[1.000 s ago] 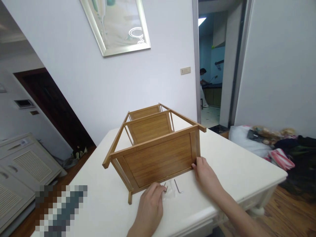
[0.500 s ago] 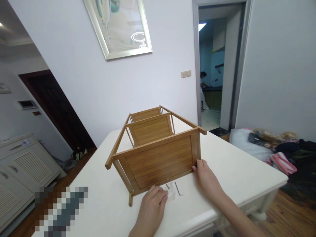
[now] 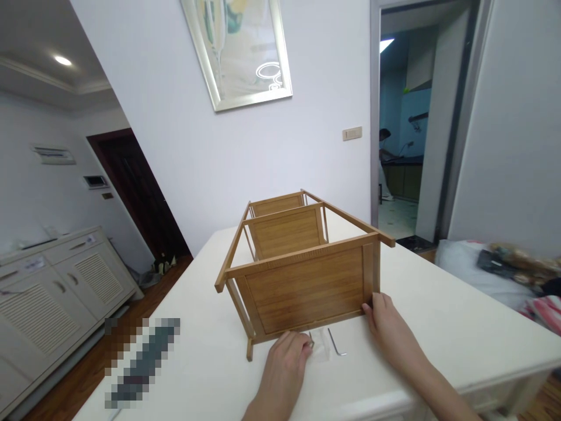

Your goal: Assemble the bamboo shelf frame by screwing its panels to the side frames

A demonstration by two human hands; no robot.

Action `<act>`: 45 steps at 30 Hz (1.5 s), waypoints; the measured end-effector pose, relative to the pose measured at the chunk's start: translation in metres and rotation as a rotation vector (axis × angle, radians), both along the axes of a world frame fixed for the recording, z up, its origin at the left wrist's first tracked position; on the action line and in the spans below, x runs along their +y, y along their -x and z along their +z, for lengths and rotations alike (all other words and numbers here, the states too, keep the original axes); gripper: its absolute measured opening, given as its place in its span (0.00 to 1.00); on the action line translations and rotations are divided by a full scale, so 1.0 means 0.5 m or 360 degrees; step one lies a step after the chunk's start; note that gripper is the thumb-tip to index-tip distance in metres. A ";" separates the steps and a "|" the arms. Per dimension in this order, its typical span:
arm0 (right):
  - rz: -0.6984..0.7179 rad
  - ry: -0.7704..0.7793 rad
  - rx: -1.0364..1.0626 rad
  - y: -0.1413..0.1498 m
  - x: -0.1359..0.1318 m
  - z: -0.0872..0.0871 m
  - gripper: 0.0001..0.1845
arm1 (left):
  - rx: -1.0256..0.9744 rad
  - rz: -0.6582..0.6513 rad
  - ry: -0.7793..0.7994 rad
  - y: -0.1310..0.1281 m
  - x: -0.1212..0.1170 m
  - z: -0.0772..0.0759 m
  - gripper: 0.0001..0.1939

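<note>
A brown wooden shelf rack (image 3: 307, 292) lies on its side on the white table (image 3: 438, 310), its end panel facing me. My right hand (image 3: 392, 327) grips the rack's lower right corner, thumb on the front and fingers round the edge. My left hand (image 3: 284, 365) is closed in a pinch near the panel's lower edge. A small screw (image 3: 311, 341) shows at its fingertips, partly hidden. Beside these fingers lies a small clear plastic bag (image 3: 322, 346). An L-shaped hex key (image 3: 335, 342) rests on the table between my hands.
A pixelated dark object (image 3: 146, 362) is on the table at left. Behind the table stands a white wall with a framed picture (image 3: 245, 52). A louvred cabinet (image 3: 70, 280) is at far left. Bags and cloths (image 3: 495, 266) are piled at right, near a doorway with a person partly visible.
The view has swung left, so everything sits further right in it. My left fingers now cover more of the screw by the bag. The right hand keeps its hold on the rack.
</note>
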State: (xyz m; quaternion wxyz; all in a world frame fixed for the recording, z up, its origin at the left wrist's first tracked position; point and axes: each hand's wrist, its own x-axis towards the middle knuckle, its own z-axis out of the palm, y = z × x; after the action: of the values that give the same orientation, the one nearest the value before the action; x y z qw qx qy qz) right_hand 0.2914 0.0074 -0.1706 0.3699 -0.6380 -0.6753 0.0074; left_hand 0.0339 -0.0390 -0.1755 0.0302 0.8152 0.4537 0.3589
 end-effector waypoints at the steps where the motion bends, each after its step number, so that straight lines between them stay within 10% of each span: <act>1: 0.0006 -0.0017 0.0005 -0.001 0.000 -0.001 0.06 | -0.0013 0.0007 -0.0005 0.000 0.000 0.001 0.12; 17: 0.0189 0.0017 0.0042 -0.039 0.020 -0.012 0.16 | -0.1141 0.0567 0.0244 0.126 -0.016 0.011 0.20; 30: 0.0158 -0.0025 -0.0018 -0.038 0.024 -0.023 0.19 | -0.1515 0.0729 0.0143 0.126 -0.016 0.012 0.24; 45: 0.0177 -0.0031 -0.0016 -0.046 0.043 -0.037 0.19 | -0.1470 0.0933 -0.0437 0.144 0.082 0.174 0.15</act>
State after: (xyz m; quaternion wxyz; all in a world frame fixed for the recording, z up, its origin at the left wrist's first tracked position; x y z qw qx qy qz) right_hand 0.3145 0.0288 -0.1892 0.3717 -0.5958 -0.7117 0.0181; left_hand -0.0381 0.0020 -0.0887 0.0183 0.4099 0.5499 0.7276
